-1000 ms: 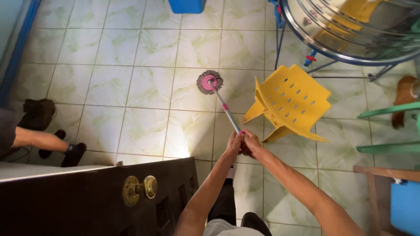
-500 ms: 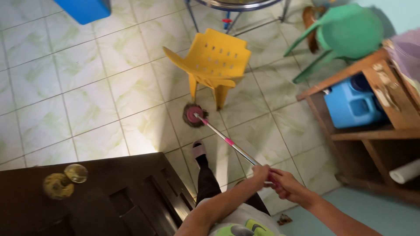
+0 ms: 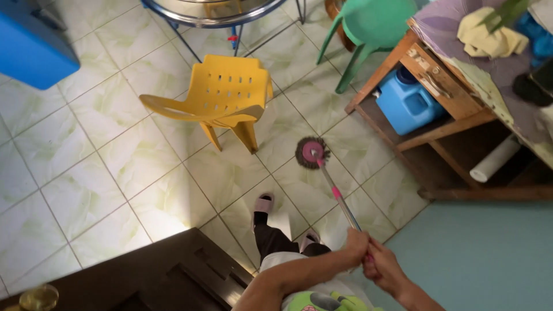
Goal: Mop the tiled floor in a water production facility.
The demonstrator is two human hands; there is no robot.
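Both my hands grip the metal handle of a spin mop (image 3: 336,193). My left hand (image 3: 355,243) is higher on the pole, my right hand (image 3: 381,269) just behind it. The round mop head (image 3: 311,152), grey strands around a pink hub, rests on the pale green tiled floor (image 3: 115,173) beside a yellow plastic chair (image 3: 222,98). My feet in pink slippers (image 3: 264,204) stand on the tiles below the mop head.
A wooden table (image 3: 438,86) stands at the right with a blue jug (image 3: 408,103) and a white roll (image 3: 494,159) on its shelves. A green chair (image 3: 368,29), a blue bin (image 3: 31,46), a round metal-framed table (image 3: 219,17) and a dark wooden door (image 3: 144,276) surround the floor.
The view has swung to the right. The mop head has moved from in front of the yellow chair to its right side, nearer the wooden table. Both hands stay on the handle.
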